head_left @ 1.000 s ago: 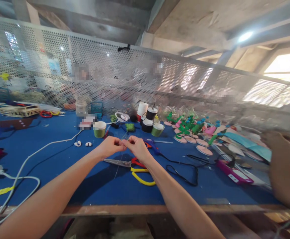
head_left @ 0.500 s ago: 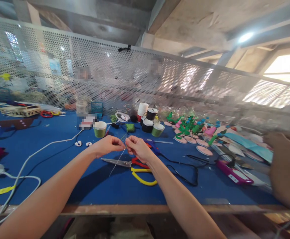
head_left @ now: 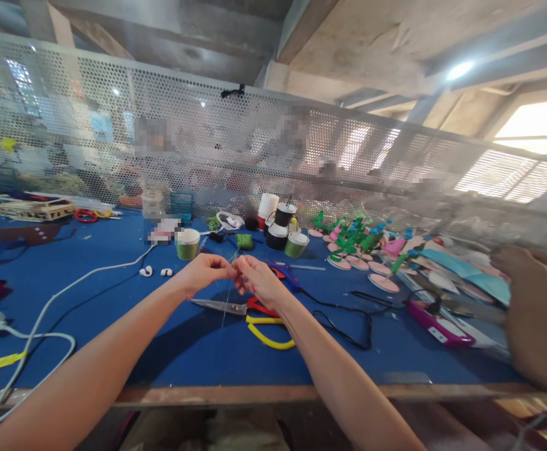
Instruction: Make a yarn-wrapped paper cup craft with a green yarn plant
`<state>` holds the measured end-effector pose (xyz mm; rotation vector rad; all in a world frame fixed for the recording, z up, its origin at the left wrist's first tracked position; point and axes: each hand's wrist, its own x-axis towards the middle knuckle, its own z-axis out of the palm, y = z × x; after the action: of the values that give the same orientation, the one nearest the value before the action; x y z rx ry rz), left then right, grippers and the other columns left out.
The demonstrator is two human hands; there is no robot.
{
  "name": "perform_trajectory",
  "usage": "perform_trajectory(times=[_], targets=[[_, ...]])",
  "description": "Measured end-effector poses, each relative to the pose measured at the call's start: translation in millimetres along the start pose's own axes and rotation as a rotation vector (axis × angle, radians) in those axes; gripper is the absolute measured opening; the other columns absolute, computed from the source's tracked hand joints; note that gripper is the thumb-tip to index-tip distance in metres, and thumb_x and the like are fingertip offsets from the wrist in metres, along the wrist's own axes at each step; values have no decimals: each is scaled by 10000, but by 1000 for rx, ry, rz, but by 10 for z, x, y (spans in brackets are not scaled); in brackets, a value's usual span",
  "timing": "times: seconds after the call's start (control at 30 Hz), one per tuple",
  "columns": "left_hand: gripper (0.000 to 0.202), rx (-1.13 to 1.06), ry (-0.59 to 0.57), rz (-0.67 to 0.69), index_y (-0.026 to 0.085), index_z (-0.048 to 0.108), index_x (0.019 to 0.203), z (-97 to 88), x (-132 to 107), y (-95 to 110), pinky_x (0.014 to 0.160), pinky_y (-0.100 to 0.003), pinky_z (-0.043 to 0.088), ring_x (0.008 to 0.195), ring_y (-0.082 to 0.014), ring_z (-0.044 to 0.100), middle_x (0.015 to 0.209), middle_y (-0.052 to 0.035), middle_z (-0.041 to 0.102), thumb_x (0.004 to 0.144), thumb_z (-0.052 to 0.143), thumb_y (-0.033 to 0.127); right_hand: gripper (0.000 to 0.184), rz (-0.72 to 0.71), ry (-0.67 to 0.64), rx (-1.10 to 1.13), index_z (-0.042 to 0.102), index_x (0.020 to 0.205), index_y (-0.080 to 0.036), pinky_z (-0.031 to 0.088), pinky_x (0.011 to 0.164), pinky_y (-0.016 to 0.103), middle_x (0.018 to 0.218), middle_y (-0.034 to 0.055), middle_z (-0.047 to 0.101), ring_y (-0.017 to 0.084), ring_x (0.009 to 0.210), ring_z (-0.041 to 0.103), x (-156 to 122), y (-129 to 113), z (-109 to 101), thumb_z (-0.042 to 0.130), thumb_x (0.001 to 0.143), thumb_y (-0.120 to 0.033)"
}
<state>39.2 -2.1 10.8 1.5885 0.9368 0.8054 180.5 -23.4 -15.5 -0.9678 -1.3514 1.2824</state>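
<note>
My left hand (head_left: 204,272) and my right hand (head_left: 258,280) meet above the blue table (head_left: 114,300), fingertips pinched together on a thin wire (head_left: 226,294) that hangs down between them. Under my hands lie scissors (head_left: 226,306) with red handles and a yellow loop tool (head_left: 268,332). A spool of green wire (head_left: 244,240) stands just beyond my fingers.
Cups (head_left: 283,232) and a green-and-white tub (head_left: 188,243) stand behind. Small green and pink craft figures (head_left: 358,247) fill the right. A white cable (head_left: 67,294) and a black cord (head_left: 343,326) cross the table. Another person's hand (head_left: 527,294) is at the right. A perforated screen (head_left: 208,144) backs the table.
My hands stay pinched together on the wire, shifting only slightly. The wire's hanging end has swung a little under my fingers.
</note>
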Motion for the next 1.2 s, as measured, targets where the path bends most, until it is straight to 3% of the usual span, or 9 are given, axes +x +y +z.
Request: perform_trajectory(times=[0.13,0.23,0.4,0.73,0.87,0.93,1.0,1.1,1.2], targets=[[230,-81,88,2,121,545,585,-24,36,-19,435,-204,201,421,-39,291,470,64,439,534,630,329,348,61,-93,9,472,682,-158,351,386,177,576,-35,562,51,436,471,-25,13,49,635,585,-450],[250,-121,104,10,119,540,597,-25,46,-40,445,-206,231,435,-43,335,502,49,464,527,633,340,301,33,-87,-1,459,649,-162,350,379,168,524,-48,563,40,399,454,-35,37,89,657,579,-377],[242,-158,122,46,116,551,608,4,48,-64,465,-210,262,469,-53,383,534,37,490,527,642,325,280,16,-71,-20,439,621,-166,370,370,172,500,-50,567,47,386,464,-36,37,92,646,587,-352],[244,-145,142,64,115,545,609,15,60,-76,457,-205,242,459,-46,349,536,42,477,540,635,331,253,-33,-40,-108,424,613,-173,392,371,182,493,-59,543,51,379,468,-44,45,109,613,610,-341],[241,-116,83,25,120,542,577,-44,39,-23,436,-202,204,432,-40,311,486,55,435,534,643,334,270,-69,28,-177,478,675,-166,367,361,180,557,-41,544,54,404,461,-29,-44,0,607,614,-396],[238,-105,22,-3,127,527,551,-64,19,8,431,-201,189,421,-37,285,458,68,397,532,646,332,290,-123,156,-170,478,675,-166,279,316,165,544,-49,513,33,362,386,-18,-99,-80,575,639,-437],[225,-87,-65,-21,132,524,546,-62,-3,23,434,-201,190,427,-37,280,462,71,392,541,644,323,309,-141,202,-106,484,676,-166,209,305,165,514,-64,468,21,341,320,-13,-130,-134,554,652,-467],[197,-50,-196,-22,132,539,552,-27,-24,13,442,-204,191,445,-42,286,483,64,420,564,634,305,315,-106,75,-34,531,740,-166,214,329,171,531,-62,463,24,365,332,-19,-115,-136,569,646,-464],[190,-18,-257,-31,130,538,543,2,-24,-13,441,-207,177,439,-42,264,464,71,407,571,630,294,292,-80,-23,-67,534,686,-161,272,369,178,498,-56,472,38,395,377,-24,-60,-93,598,629,-440]])
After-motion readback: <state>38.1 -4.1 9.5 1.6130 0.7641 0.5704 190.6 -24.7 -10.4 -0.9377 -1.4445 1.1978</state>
